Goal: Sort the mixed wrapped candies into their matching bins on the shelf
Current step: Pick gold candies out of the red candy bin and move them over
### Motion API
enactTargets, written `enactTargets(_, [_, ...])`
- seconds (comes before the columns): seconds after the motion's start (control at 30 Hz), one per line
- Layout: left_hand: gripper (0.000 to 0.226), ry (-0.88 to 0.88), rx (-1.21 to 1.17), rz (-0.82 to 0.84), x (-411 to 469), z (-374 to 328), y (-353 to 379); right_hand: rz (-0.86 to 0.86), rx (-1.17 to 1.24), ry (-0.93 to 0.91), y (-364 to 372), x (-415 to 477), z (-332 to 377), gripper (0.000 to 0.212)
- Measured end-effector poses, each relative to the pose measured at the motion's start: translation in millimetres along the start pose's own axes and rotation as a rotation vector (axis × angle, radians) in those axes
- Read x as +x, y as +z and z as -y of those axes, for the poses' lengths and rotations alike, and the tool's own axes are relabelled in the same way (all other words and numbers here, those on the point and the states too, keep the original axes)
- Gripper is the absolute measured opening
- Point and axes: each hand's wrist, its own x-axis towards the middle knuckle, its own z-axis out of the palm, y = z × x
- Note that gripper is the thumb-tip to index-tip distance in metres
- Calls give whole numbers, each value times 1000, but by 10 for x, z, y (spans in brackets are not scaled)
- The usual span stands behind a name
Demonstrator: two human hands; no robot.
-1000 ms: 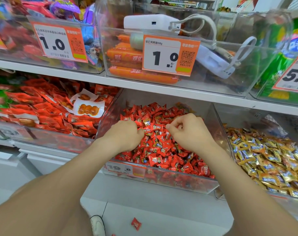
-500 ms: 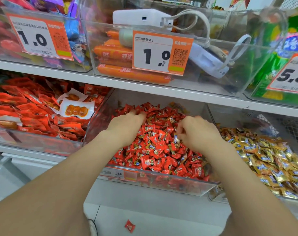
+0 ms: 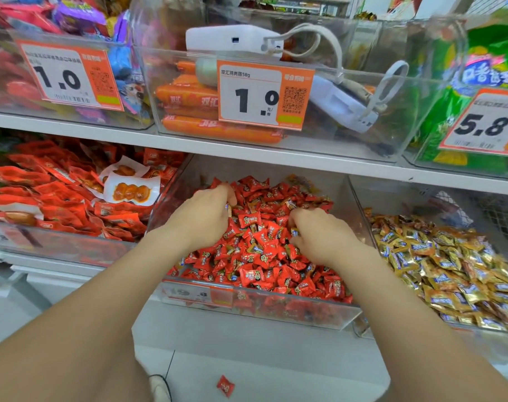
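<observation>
Inside the red-candy bin (image 3: 305,314), we are holding left grip (image 3: 200,219) and right grip (image 3: 322,236) curled; on what, we cannot tell. The gold-candy bin (image 3: 397,198) is lying to its right, nearer the right grip.

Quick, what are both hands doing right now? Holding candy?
Left hand: fingers curled into the red candies; cannot tell if it holds one.
Right hand: pinches a gold candy.
</observation>
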Motion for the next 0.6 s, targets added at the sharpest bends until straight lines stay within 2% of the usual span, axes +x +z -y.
enactTargets(0.13, [26,-5,22,3,-37,-38,25,30,26,34,15,36,34,32])
enactTargets(0.23, [50,5,101,59,-36,-81,61,57,158,48,-19,56,-7,21])
enactTargets(0.33, [71,-1,115,40,-14,-121,95,3,288,86,-94,46,-74,25])
enactTargets(0.43, [61,1,126,58,21,-145,124,-103,284,129,-127,41,-128,27])
enactTargets(0.57, [21,20,260,91,18,-187,166,-143,271,122,-133,5,-129,20])
enactTargets(0.6, [17,16,300,90,13,-196,175,-124,250,98,-131,-10,-119,19])
